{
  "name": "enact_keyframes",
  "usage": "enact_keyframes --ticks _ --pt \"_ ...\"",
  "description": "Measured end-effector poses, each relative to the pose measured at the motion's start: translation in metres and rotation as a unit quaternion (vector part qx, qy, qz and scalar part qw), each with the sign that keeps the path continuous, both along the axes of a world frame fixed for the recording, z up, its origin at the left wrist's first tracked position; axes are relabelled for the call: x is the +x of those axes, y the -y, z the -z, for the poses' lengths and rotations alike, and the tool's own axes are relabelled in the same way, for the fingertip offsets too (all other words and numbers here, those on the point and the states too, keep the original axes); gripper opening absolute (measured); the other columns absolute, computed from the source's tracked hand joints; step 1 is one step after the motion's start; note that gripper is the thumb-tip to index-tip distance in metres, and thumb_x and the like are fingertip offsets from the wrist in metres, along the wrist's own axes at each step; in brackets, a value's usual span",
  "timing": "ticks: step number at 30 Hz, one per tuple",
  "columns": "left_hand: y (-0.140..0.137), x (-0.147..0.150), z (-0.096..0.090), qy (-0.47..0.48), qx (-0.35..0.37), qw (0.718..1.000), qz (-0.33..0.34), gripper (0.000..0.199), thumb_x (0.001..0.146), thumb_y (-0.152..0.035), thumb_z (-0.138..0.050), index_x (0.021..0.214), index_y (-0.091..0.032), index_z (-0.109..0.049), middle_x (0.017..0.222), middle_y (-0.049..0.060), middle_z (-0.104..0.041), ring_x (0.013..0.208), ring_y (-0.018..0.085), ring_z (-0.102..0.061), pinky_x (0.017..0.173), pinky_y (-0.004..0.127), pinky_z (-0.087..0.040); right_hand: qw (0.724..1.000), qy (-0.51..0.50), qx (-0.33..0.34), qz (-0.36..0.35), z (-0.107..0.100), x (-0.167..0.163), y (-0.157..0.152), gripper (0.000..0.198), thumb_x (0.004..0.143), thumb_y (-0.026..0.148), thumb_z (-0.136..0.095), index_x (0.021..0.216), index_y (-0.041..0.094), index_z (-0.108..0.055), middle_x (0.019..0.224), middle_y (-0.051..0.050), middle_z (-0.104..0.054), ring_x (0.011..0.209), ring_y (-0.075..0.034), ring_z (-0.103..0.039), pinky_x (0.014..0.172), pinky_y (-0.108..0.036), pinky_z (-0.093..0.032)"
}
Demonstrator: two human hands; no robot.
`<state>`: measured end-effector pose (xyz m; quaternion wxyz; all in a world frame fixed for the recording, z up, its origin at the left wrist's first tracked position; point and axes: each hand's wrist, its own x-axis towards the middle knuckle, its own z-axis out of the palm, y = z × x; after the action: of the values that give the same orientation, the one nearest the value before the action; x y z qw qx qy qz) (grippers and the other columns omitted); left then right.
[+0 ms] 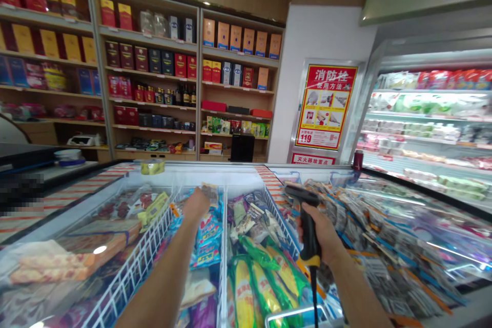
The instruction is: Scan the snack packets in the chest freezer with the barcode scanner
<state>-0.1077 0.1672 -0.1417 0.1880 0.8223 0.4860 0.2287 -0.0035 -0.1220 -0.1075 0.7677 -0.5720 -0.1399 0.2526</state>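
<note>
My right hand [323,233] is wrapped round the handle of a black and yellow barcode scanner [309,228]. The scanner's head points left, and its cable hangs down. Reaching forward over the chest freezer, my left hand [195,206] is closed, its fingers mostly hidden. A small brownish-grey packet [210,192], blurred, shows at the fingers and appears to be in their grip. Below that hand, blue ice-cream packets [209,233] fill a white wire basket [134,261]. Green and yellow corn-shaped packs [255,287] lie in the basket beside it, left of the scanner.
Boxed goods lie under glass in the freezer's left part. Many grey packets [369,225] spread at the right. A yellow roll of tape [152,166] and a dark red can [357,160] stand on the freezer's far rim. Stocked shelves [200,77] and a lit refrigerator [426,128] stand behind.
</note>
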Motion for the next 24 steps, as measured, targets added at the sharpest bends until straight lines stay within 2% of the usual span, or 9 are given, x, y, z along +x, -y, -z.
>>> enact_keyframes --ticks 4,6,8,11,14,17,20,22,24 --pt "0.013 -0.010 -0.011 -0.042 0.114 0.990 -0.072 0.039 0.071 -0.023 -0.044 0.108 -0.011 -0.049 0.114 0.020 -0.047 0.106 0.032 -0.044 0.081 0.042 -0.037 0.997 0.053 0.022 0.045 -0.013 0.030 0.017 0.019 0.068 0.034 -0.057 0.073 0.017 -0.052 0.043 0.004 -0.052 0.031 -0.009 -0.045 0.028 -0.020 -0.038" --pt "0.028 0.000 -0.017 -0.040 0.152 0.985 -0.066 0.040 0.070 -0.020 -0.044 0.109 -0.014 -0.050 0.124 0.017 -0.040 0.111 0.032 -0.038 0.084 0.043 -0.034 0.996 0.066 0.021 0.061 -0.018 0.044 0.022 0.019 0.067 0.035 -0.057 0.070 0.017 -0.052 0.043 0.004 -0.052 0.031 -0.010 -0.045 0.028 -0.021 -0.039" --pt "0.051 0.020 -0.023 -0.017 0.153 0.988 -0.024 0.043 0.069 -0.021 -0.046 0.111 -0.016 -0.050 0.127 0.013 -0.038 0.112 0.030 -0.037 0.087 0.041 -0.033 0.995 0.066 0.027 0.070 -0.020 0.055 0.024 0.019 0.067 0.035 -0.057 0.070 0.017 -0.053 0.043 0.003 -0.053 0.031 -0.010 -0.046 0.028 -0.022 -0.040" --pt "0.098 0.061 -0.027 0.043 0.085 0.991 0.098 0.043 0.071 -0.030 -0.047 0.111 -0.016 -0.051 0.116 0.011 -0.050 0.107 0.024 -0.043 0.086 0.033 -0.035 0.994 0.059 0.056 0.076 -0.016 0.064 0.023 0.017 0.067 0.034 -0.057 0.071 0.018 -0.053 0.044 0.003 -0.054 0.032 -0.011 -0.046 0.029 -0.022 -0.040" --pt "0.148 0.105 -0.018 0.095 -0.032 0.974 0.205 0.040 0.071 -0.040 -0.049 0.102 -0.017 -0.056 0.104 0.010 -0.059 0.098 0.021 -0.052 0.079 0.026 -0.039 0.994 0.053 0.065 0.073 -0.007 0.065 0.021 0.018 0.067 0.035 -0.058 0.070 0.018 -0.053 0.044 0.003 -0.054 0.032 -0.011 -0.047 0.029 -0.022 -0.040" --pt "0.180 0.136 0.001 0.094 -0.116 0.960 0.236 0.036 0.066 -0.042 -0.055 0.091 -0.017 -0.060 0.093 0.010 -0.063 0.087 0.021 -0.057 0.069 0.025 -0.041 0.996 0.042 0.066 0.046 -0.001 0.060 0.023 0.019 0.068 0.035 -0.056 0.076 0.017 -0.055 0.045 0.003 -0.055 0.033 -0.011 -0.048 0.028 -0.021 -0.040" --pt "0.177 0.147 0.018 0.126 -0.149 0.949 0.246 0.018 0.067 -0.031 -0.056 0.074 -0.016 -0.060 0.079 0.006 -0.064 0.077 0.018 -0.058 0.063 0.022 -0.042 0.996 0.015 0.085 0.016 -0.001 0.054 0.024 0.018 0.071 0.033 -0.053 0.079 0.017 -0.054 0.049 0.001 -0.058 0.035 -0.012 -0.051 0.030 -0.020 -0.041" --pt "0.159 0.142 0.023 0.189 -0.192 0.937 0.222 0.009 0.068 -0.024 -0.055 0.069 -0.015 -0.058 0.071 0.003 -0.062 0.068 0.014 -0.058 0.058 0.020 -0.042 0.996 -0.007 0.090 -0.014 -0.004 0.047 0.022 0.017 0.073 0.032 -0.050 0.079 0.016 -0.054 0.051 0.000 -0.059 0.037 -0.011 -0.053 0.030 -0.019 -0.041" --pt "0.134 0.126 0.025 0.274 -0.259 0.908 0.181 0.004 0.069 -0.018 -0.053 0.071 -0.015 -0.055 0.069 0.002 -0.060 0.060 0.011 -0.056 0.054 0.018 -0.043 0.995 -0.022 0.085 -0.047 -0.007 0.037 0.016 0.019 0.075 0.033 -0.048 0.079 0.016 -0.054 0.051 -0.001 -0.060 0.037 -0.011 -0.053 0.030 -0.019 -0.041"
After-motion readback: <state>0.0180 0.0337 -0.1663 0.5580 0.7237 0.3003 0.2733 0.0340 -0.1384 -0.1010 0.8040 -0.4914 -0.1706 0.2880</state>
